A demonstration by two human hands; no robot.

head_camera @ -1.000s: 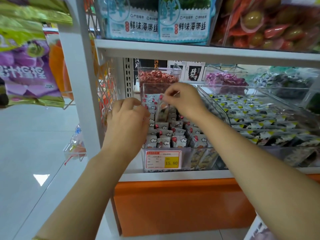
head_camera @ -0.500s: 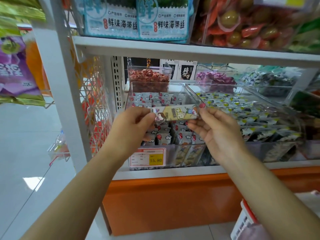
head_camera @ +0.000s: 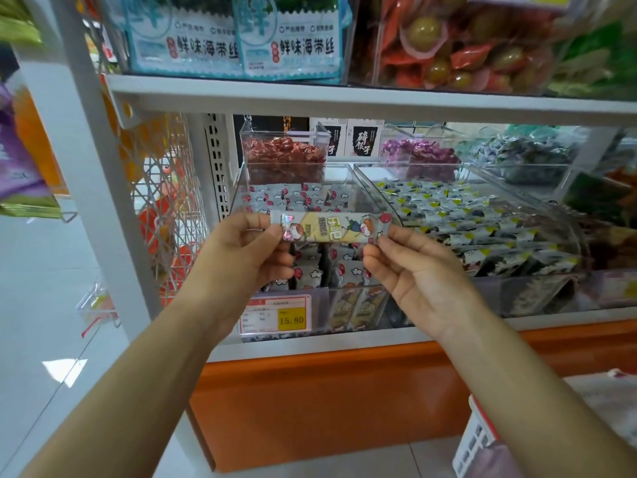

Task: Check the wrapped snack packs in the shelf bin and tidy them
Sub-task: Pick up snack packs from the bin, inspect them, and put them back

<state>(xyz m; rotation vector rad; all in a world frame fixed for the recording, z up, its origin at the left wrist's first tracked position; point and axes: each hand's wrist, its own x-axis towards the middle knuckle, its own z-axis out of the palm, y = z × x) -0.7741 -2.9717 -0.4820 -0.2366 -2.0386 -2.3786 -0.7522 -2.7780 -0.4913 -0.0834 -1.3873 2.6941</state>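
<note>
Holds one long snack pack level, just in front of the clear shelf bin and above its front wall. Pinches the pack's left end between thumb and forefinger of the left hand, the other fingers curled beneath. Pinches the right end with the right hand, palm turned up, remaining fingers loosely bent. Turns the printed face of the wrapper toward the camera. Inside the bin: rows of small wrapped packs in red-and-white print. On the bin's front wall: a price label reading 15.80. Behind the bin: a tub of red sweets. Right of the bin, touching it: a second clear bin of dark-and-yellow packs.
</note>
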